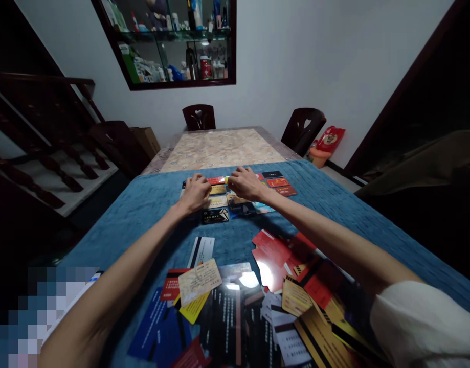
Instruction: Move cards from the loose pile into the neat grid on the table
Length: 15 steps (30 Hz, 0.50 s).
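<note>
Plastic cards lie face up in rows on the blue cloth, among them a black card (215, 215), a red card (278, 182) and a dark card (272, 175). At the left side of these rows is my left hand (197, 192), its fingers curled down over the cards. My right hand (245, 183) is bent closed above the middle of the rows, near the top. Both sets of fingertips are partly hidden, so what they pinch does not show. Closer to me, a loose pile holds a cream card (200, 282), a blue card (152, 324) and a gold card (322, 337).
The blue cloth (135, 214) covers the near part of a patterned table (227, 145). Dark wooden chairs (199, 117) stand around its far end. A glass-shelved cabinet (181, 35) is set in the wall. A railing (39, 117) runs along the left.
</note>
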Each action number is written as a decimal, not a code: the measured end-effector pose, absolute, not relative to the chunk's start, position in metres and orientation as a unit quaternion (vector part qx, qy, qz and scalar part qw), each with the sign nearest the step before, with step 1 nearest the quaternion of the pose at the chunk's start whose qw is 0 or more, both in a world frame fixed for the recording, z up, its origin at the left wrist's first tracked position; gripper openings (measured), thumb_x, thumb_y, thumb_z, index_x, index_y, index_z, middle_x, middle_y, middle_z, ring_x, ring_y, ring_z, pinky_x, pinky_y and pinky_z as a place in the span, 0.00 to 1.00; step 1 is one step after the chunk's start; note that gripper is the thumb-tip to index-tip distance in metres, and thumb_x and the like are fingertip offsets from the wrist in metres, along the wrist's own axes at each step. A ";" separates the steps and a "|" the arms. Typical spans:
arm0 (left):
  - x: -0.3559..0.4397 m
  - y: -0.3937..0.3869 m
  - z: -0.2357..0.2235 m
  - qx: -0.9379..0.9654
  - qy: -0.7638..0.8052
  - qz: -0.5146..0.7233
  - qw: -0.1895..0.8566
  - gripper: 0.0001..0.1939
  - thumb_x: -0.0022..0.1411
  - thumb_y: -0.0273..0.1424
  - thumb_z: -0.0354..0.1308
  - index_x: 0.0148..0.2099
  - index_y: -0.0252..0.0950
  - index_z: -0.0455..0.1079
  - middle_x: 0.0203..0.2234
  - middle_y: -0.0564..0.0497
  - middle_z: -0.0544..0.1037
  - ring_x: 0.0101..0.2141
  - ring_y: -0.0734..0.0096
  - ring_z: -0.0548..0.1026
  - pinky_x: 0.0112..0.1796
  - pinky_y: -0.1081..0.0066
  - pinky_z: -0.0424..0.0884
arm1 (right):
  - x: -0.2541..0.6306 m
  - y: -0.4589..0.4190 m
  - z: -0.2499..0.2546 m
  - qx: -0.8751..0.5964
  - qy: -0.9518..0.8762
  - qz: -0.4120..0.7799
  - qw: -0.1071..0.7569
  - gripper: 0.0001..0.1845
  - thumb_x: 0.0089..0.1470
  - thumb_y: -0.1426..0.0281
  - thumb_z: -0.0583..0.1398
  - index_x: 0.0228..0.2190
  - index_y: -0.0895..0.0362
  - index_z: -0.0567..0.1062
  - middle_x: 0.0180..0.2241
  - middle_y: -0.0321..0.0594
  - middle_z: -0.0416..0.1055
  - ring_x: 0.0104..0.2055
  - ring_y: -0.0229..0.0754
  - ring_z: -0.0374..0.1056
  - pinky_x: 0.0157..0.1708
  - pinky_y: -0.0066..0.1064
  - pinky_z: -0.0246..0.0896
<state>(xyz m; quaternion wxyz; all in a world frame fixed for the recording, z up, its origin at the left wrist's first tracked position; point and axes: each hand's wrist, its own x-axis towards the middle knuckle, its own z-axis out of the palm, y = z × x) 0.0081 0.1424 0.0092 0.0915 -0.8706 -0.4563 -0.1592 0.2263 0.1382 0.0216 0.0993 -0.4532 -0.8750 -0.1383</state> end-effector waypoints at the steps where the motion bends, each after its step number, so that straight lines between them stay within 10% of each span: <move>1: 0.009 0.134 0.009 -0.871 -0.455 -0.165 0.090 0.13 0.64 0.28 0.50 0.38 0.35 0.77 0.42 0.41 0.76 0.53 0.51 0.63 0.50 0.51 0.60 | 0.228 0.130 0.022 -0.453 -0.875 -0.138 0.103 0.17 0.65 0.65 0.51 0.44 0.59 0.76 0.44 0.51 0.73 0.50 0.53 0.57 0.41 0.39 0.45; 15: 0.003 0.019 0.001 -0.873 -0.437 -0.211 0.057 0.10 0.65 0.29 0.51 0.37 0.38 0.75 0.39 0.45 0.77 0.50 0.55 0.65 0.49 0.53 0.62 | 0.258 0.022 0.012 -0.414 -0.892 -0.113 0.145 0.14 0.64 0.65 0.52 0.37 0.55 0.77 0.40 0.46 0.74 0.48 0.51 0.57 0.44 0.40 0.44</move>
